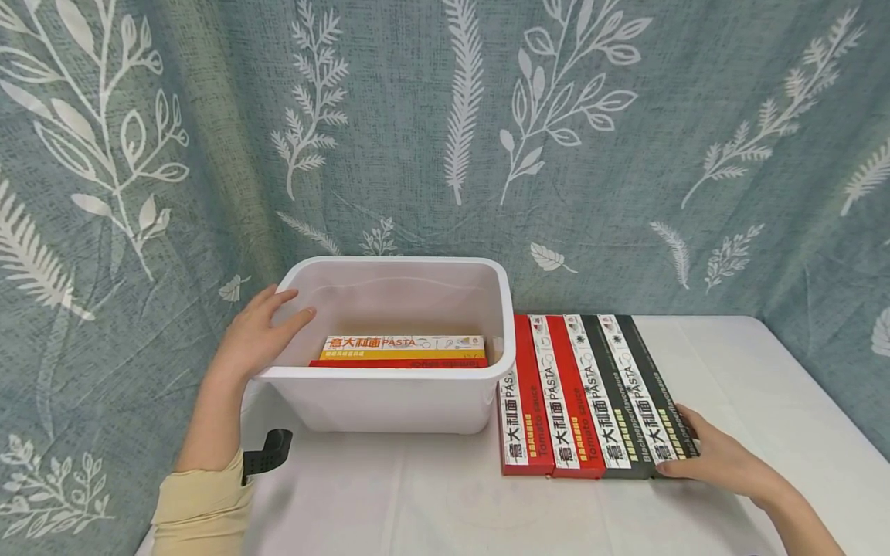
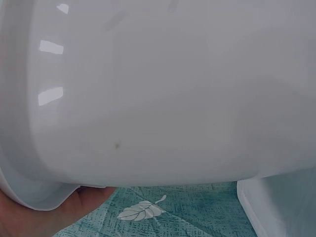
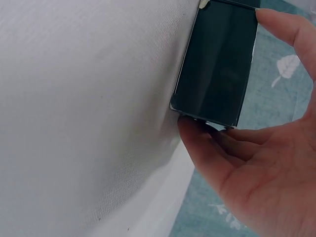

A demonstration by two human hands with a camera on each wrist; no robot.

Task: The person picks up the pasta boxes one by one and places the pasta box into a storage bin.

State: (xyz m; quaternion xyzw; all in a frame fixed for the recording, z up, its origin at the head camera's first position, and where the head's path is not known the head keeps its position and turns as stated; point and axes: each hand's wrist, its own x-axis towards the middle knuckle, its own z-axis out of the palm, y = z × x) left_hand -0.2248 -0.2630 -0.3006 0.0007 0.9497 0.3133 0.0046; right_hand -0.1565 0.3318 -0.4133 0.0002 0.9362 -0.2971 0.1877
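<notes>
My left hand (image 1: 260,332) holds the left rim of a white plastic bin (image 1: 389,405), with the thumb reaching over the inside. In the left wrist view, part of that hand (image 2: 54,217) shows past the rim beside the bin's outer wall (image 2: 163,89). My right hand (image 1: 719,455) grips the near end of the rightmost black pasta box (image 1: 647,363). In the right wrist view, the thumb and fingers span opposite edges of this box's dark end (image 3: 215,64). A yellow-and-white pasta box (image 1: 403,347) and a red pasta box (image 1: 396,363) lie inside the bin.
Right of the bin, two red pasta boxes (image 1: 538,428) and another black pasta box (image 1: 622,432) lie side by side with the gripped one. A white cloth (image 1: 445,502) covers the table. Behind hangs a blue-green leaf-patterned curtain (image 1: 396,131).
</notes>
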